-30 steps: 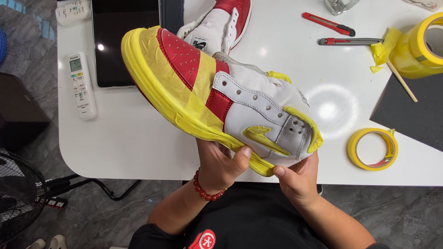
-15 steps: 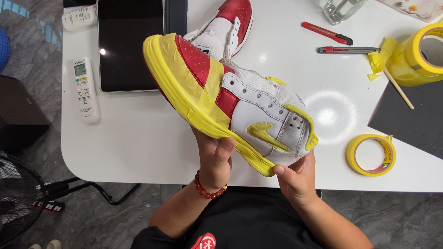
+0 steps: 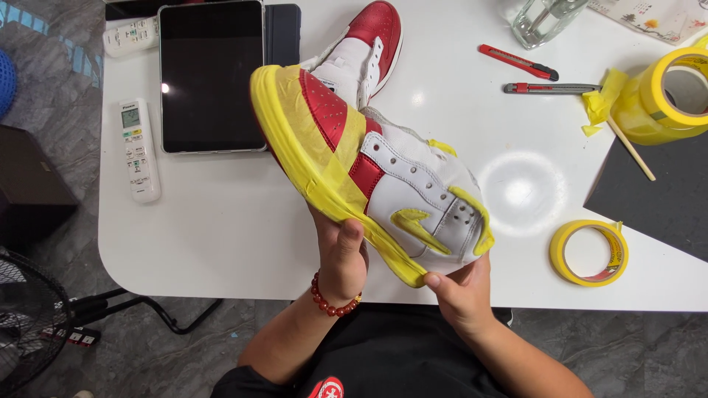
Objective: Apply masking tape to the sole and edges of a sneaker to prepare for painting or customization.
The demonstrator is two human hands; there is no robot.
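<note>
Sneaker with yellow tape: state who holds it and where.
Both hands hold the sneaker: left hand under the taped sole midway, right hand at the heel.

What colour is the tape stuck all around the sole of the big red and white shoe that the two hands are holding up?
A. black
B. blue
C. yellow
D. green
C: the red and white high-top shoe, held by the left hand and right hand, has yellow masking tape wrapped along its sole edge.

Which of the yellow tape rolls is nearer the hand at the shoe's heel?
The thin, flat roll at the table's near edge, just beyond the right hand. The thicker roll sits in the far corner.
</note>
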